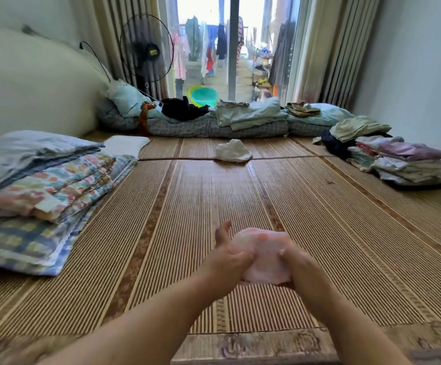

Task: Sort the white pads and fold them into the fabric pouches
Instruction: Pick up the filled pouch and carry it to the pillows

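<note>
A pale pink fabric pouch (263, 255) with orange spots is bundled up just above the bamboo mat (187, 206), low in the middle of the view. My left hand (230, 255) grips its left side, thumb raised. Its right side is clamped by my right hand (297, 262), fingers curled over the fabric. Whether a pad is inside the pouch is hidden. A crumpled white pad (233, 150) lies alone farther up the mat. Another flat white pad (126, 145) rests at the left, beside the folded bedding.
Folded quilts and a patterned stack (48, 191) fill the left side. A pile of folded clothes (403, 162) stands at the right. Rolled bedding (214, 122) lines the far edge before a glass door, with a standing fan (147, 51) at the back left.
</note>
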`<action>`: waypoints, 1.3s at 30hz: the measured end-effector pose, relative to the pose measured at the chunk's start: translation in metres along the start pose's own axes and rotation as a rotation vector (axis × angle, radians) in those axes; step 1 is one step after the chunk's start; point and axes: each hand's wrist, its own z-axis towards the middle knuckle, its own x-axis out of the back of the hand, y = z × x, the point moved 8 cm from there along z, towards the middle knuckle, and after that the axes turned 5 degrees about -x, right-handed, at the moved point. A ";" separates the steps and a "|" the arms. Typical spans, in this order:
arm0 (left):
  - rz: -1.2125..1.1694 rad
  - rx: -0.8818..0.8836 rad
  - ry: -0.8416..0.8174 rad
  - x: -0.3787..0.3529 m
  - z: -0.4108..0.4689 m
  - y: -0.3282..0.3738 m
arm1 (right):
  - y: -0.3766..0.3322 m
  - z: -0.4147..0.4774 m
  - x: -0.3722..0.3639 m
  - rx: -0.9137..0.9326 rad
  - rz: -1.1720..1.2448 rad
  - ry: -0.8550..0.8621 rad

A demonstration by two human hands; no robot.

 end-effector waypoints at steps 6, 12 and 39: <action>0.204 -0.024 0.088 0.071 -0.090 0.070 | -0.058 -0.021 -0.085 -0.026 -0.143 -0.038; 0.141 -0.089 0.178 0.141 -0.132 0.088 | -0.077 -0.023 -0.170 -0.074 -0.051 -0.206; 0.429 0.250 0.509 0.386 -0.025 0.162 | -0.152 0.191 -0.386 -0.306 -0.274 -0.664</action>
